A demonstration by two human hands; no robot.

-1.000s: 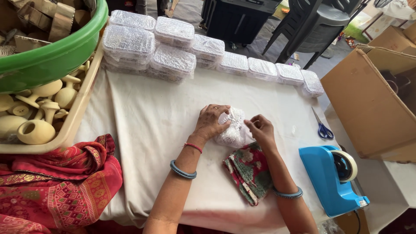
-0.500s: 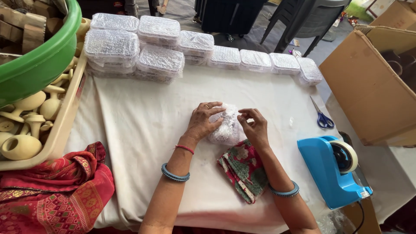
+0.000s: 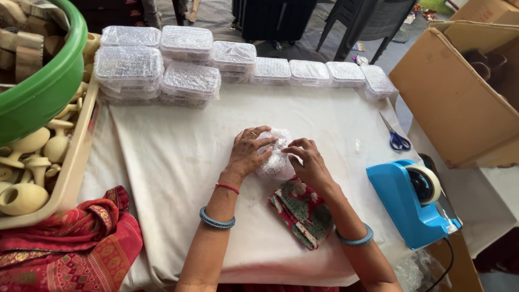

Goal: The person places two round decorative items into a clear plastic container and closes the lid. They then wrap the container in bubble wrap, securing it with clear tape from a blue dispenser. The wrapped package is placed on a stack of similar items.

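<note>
Both hands have barely shifted since half a second ago, staying pressed on the bubble-wrap bundle [image 3: 274, 157] at the middle of the table [image 3: 178, 162]; the right fingers have crept a little further over its top. The left hand [image 3: 250, 152] lies over the bundle's left side, fingers curled onto the wrap and gripping it, a ring on one finger. The right hand [image 3: 307, 162] presses on the right side, fingertips bent down onto the wrap, so it too is closed on the bundle. What is inside cannot be seen. Just below the bundle, touching its near edge and partly under the right wrist, lies a folded flowered cloth [image 3: 303, 213] in red and green. Each wrist wears a blue bangle, and the left also a red thread. Along the far edge of the table runs a row of clear boxes [image 3: 270, 67] filled with bubble wrap, stacked two high at the left end. To the right, well apart from the hands, lie scissors [image 3: 396, 135] with blue handles, and nearer, a blue tape dispenser [image 3: 413, 203]. An open carton [image 3: 459, 103] stands beyond the table's right edge. On the left, a beige tray [image 3: 67, 173] holds pale clay pieces [image 3: 24, 197], with a green tub [image 3: 43, 92] resting above it. A red patterned cloth [image 3: 65, 249] lies at the near left corner.
</note>
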